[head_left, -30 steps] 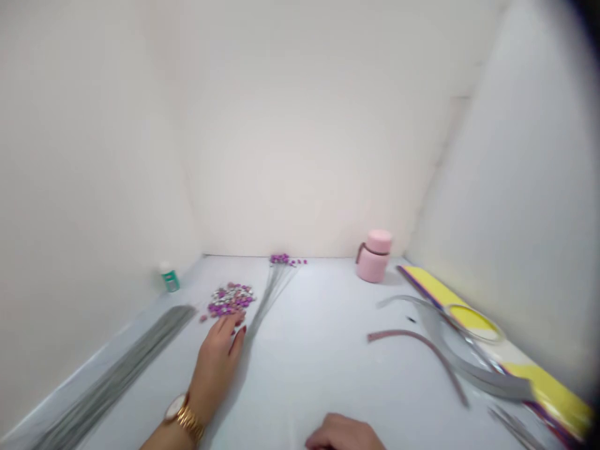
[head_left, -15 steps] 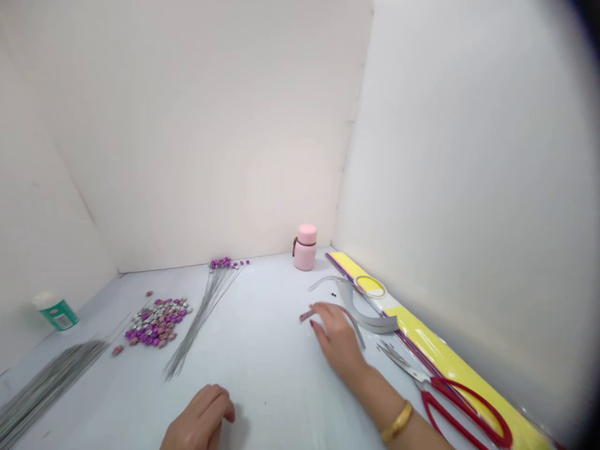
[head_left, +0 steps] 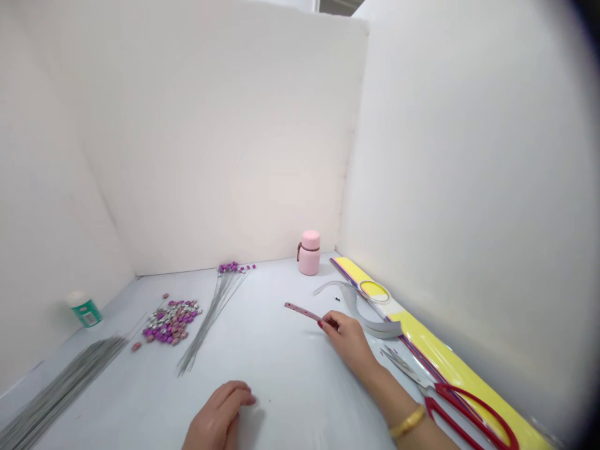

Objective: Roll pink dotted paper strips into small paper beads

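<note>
Though illegible, green label (head_left: 88, 314), with right fingers (head_left: 330, 330) tight on strip (head_left: 302, 310), left fingers (head_left: 237, 395) half-curled, empty.

This looks like a craft workshop, or at least a partitioned craft bench: behind the pink vacuum flask (head_left: 309, 257) rises a white back partition (head_left: 210, 144), right of it a side partition (head_left: 450, 187), both edging a pale tabletop (head_left: 281, 362). Left of the flask lie loose beads (head_left: 171, 322) and grey wire (head_left: 65, 384); right and nearer, red-handled scissors (head_left: 439, 390).
</note>
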The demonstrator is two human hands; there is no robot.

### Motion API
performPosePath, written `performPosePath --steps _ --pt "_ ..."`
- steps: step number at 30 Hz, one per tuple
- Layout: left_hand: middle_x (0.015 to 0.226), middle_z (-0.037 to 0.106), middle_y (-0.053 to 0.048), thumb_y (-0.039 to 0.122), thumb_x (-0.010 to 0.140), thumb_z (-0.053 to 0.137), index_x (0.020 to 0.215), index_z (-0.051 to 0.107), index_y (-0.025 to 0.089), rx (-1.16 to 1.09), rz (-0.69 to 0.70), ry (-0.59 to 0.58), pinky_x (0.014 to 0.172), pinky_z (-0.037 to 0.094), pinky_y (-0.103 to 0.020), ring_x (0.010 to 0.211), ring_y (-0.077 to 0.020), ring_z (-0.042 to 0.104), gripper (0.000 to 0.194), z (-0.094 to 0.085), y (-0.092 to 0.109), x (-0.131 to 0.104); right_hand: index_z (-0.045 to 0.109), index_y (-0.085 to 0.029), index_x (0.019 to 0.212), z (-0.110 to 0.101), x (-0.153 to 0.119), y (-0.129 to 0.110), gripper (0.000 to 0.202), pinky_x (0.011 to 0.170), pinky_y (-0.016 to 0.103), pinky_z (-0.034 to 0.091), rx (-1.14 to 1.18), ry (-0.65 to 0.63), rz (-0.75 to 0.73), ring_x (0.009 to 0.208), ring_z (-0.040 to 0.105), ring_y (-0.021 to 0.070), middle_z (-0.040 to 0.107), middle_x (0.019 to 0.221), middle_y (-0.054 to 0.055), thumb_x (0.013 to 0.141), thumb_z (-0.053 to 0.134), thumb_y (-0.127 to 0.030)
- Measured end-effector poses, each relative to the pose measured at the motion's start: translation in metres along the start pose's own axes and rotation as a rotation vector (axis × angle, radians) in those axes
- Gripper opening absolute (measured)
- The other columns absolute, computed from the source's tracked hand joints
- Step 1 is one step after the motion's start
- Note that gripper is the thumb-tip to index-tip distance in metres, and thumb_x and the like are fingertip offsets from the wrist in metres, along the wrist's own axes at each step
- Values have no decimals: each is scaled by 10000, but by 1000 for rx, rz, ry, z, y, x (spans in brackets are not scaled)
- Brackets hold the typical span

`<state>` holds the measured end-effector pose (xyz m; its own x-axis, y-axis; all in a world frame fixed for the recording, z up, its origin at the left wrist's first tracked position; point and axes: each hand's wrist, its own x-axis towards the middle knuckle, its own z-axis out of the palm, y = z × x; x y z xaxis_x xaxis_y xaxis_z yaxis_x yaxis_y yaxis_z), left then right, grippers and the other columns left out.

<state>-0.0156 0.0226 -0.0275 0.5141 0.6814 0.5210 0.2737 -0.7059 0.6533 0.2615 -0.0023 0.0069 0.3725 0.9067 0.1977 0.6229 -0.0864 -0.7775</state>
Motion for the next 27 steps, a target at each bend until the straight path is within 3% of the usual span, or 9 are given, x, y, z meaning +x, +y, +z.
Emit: performPosePath --steps 3,7,10,14,21,27 --pt "859 627 -61 294 818 447 871 589 204 -202 -269 104 669 456 -226 777 -178 593 176 15 21 6 512 -166 712 21 -19 -26 207 491 234 394 259 -169 50 511 501 125 558 613 -3 806 458 -343" --pt "780 618 -63 402 788 471 888 563 158 -434 -557 52 567 457 -247 686 -184 578 279 29 41 19 448 -166 692 54 -48 -48 280 428 192 354 516 -337 112 432 452 77 522 582 -24 798 470 -424" --pt "664 596 -31 384 748 537 728 559 145 -520 -604 77 554 420 -237 620 -160 541 241 29 42 26 439 -160 652 70 -63 -52 336 400 178 319 621 -407 148 404 428 62 477 541 -43 759 519 -468" --pt "494 531 10 364 745 541 541 481 161 -518 -675 83 499 358 -229 498 -133 486 294 28 33 25 488 -138 657 76 -67 -48 345 409 179 331 707 -495 183 401 444 66 500 516 -39 693 615 -456" --pt "494 544 8 351 786 491 546 489 162 -552 -668 -20 503 345 -222 505 -137 491 305 23 27 21 520 -137 696 74 -64 -43 331 389 163 320 829 -619 380 391 458 68 557 524 -24 700 613 -453" --pt "564 586 -14 333 814 453 622 601 130 -567 -639 -77 552 367 -222 566 -143 503 316 19 24 21 534 -144 695 72 -64 -46 249 490 178 341 819 -539 334 499 504 87 570 556 -23 753 586 -380"
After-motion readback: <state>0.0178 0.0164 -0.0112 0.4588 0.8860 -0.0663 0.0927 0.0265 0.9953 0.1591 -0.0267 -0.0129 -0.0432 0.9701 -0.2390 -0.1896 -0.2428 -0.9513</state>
